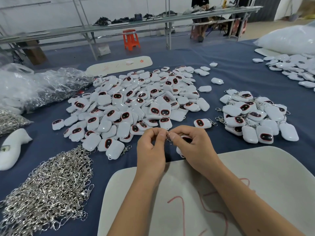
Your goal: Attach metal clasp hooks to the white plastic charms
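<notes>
My left hand [150,147] and my right hand [192,145] meet above the blue table near its front. Between their fingertips sits a small metal clasp hook [167,137], pinched by both. My right hand also cups a white plastic charm [179,150] with a dark red-rimmed face, mostly hidden by the fingers. A big pile of loose white charms [136,103] lies beyond the hands. A smaller pile of charms with hooks on them [254,114] lies to the right. A heap of silver clasp hooks [49,186] covers the near left.
A white foam board [255,176] with red marks lies under my forearms. Clear plastic bags [34,86] sit at the far left, a white foam piece [12,147] near the left edge. More charms [293,68] and a white bag [289,38] lie far right.
</notes>
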A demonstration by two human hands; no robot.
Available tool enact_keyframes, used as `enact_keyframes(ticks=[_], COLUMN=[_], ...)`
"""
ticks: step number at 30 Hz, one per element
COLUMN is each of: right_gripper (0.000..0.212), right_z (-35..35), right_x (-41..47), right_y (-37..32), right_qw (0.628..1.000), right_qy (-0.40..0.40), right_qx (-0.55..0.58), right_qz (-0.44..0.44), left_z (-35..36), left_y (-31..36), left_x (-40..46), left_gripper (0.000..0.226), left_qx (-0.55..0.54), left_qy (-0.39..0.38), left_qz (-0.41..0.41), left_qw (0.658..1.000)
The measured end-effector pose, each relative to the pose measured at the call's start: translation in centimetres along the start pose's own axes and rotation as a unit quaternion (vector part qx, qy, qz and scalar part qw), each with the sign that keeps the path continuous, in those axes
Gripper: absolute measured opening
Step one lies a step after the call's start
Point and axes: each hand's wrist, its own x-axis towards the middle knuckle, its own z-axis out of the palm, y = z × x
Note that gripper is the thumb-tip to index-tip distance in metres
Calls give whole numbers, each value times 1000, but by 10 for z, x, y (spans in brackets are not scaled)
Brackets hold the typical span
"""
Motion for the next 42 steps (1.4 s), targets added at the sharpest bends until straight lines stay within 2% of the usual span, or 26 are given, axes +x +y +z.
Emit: enact_keyframes(ticks=[4,6,12,16,20,31,39,42], right_gripper=[20,14,17,15,10,11,14,13], right_z=[-1,-1,-1,-3,-4,-8,-6,-6], right_x=[-2,-2,1,3,1,2,0,0], right_y=[0,1,4,4,4,2,3,4], right_qw=[1000,1000,999,1000,1000,997,997,996], right_qy=[-10,-10,45,29,-7,-18,-24,-23], right_qx=[15,7,3,-4,-8,73,75,82], right_qz=[-6,-12,4,10,4,21,22,18], left_z=[2,3,4,4,2,0,1,2], left_y=[-2,-3,1,2,4,7,9,9], left_x=[-1,-1,-3,-5,-4,-4,-6,-7], left_gripper=[14,15,18,13,13,15,10,11], left_qx=[14,22,67,81,53,-38,-9,18], left_qy=[24,28,-6,-17,-26,-43,-44,-39], left_qz=[32,39,80,109,96,20,53,103], left_qw=[999,999,995,991,994,998,998,994])
